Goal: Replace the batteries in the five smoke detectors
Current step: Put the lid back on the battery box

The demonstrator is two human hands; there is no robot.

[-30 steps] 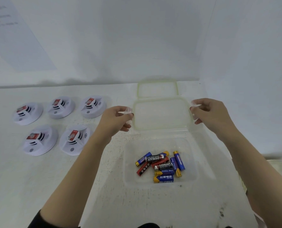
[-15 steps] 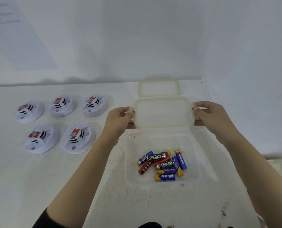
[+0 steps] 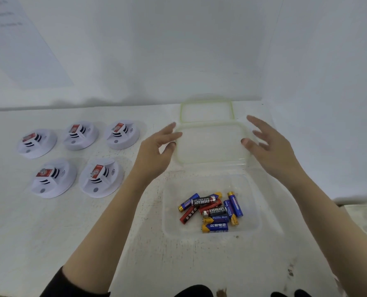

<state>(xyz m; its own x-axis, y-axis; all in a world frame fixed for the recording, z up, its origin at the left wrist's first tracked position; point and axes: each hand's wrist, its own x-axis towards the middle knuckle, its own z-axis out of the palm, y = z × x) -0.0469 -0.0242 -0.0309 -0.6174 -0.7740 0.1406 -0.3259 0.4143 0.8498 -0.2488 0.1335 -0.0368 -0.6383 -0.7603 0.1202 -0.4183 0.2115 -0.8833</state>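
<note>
Five round white plastic smoke detectors (image 3: 101, 179) sit in two rows at my ten o'clock on the white table (image 3: 49, 232). Next comes the left hand (image 3: 157, 151), fingers spread wide and gripping nothing, at nine o'clock of the clear rectangular green-rimmed lid (image 3: 210, 144). That lid lies at twelve o'clock of the clear plastic tub (image 3: 169, 211), where I see mixed blue, red and black batteries (image 3: 212, 211) heaped. The right hand (image 3: 270, 146) is at the lid's three o'clock, also wide and empty.

Both hands (image 3: 154, 151) (image 3: 270, 146) released the lid (image 3: 210, 144), fingers spread.
</note>
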